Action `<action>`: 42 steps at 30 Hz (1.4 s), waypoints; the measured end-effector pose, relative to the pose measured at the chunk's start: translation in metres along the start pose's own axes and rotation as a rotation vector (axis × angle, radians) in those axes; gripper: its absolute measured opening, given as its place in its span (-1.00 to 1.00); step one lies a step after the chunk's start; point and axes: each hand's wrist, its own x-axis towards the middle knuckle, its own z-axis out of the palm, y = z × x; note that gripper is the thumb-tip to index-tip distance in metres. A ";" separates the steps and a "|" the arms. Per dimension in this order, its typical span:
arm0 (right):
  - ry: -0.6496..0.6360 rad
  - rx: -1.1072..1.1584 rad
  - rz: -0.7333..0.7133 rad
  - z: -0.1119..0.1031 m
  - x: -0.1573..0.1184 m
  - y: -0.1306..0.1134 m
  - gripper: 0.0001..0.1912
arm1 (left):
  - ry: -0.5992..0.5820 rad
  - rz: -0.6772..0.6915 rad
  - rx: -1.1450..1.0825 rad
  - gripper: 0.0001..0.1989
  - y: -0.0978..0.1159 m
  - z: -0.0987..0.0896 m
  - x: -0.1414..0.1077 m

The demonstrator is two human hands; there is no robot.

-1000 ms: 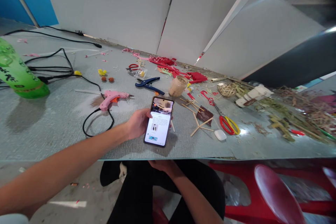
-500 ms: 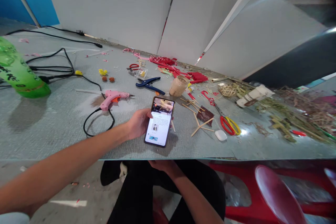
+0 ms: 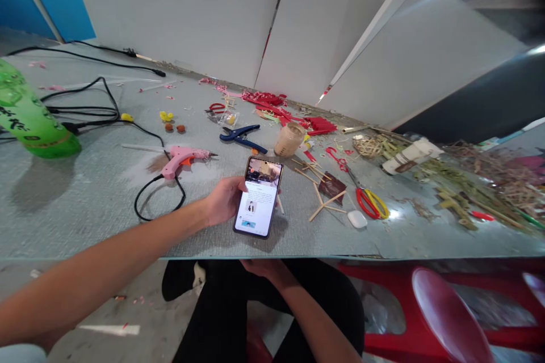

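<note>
1. One phone (image 3: 258, 198), screen lit, pinched between the left hand's (image 3: 223, 202) thumb and fingers, over the table (image 3: 106, 238) near its front edge!
2. The right hand (image 3: 260, 267) sits low by the black trousers (image 3: 327, 289), partly hidden; its grip can't be told.
3. Viewing looks under way, how much remains unclear; pink glue gun (image 3: 181, 160) and crossed sticks (image 3: 324, 205) lie unheld.

can't read a word tbh; green bottle (image 3: 32, 119) has dark characters, partly cut off; text on the phone (image 3: 258, 201) is way too tiny
</note>
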 end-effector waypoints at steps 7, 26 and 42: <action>0.031 0.006 0.034 0.003 0.003 -0.003 -0.39 | 0.014 -0.021 -0.007 -0.33 0.001 0.000 -0.001; -0.077 0.045 0.055 0.007 -0.006 -0.001 -0.35 | 0.005 -0.032 -0.011 -0.34 0.000 0.001 -0.001; -0.080 0.060 0.024 0.002 -0.002 0.001 -0.41 | 0.102 0.004 0.149 -0.31 -0.001 0.008 -0.002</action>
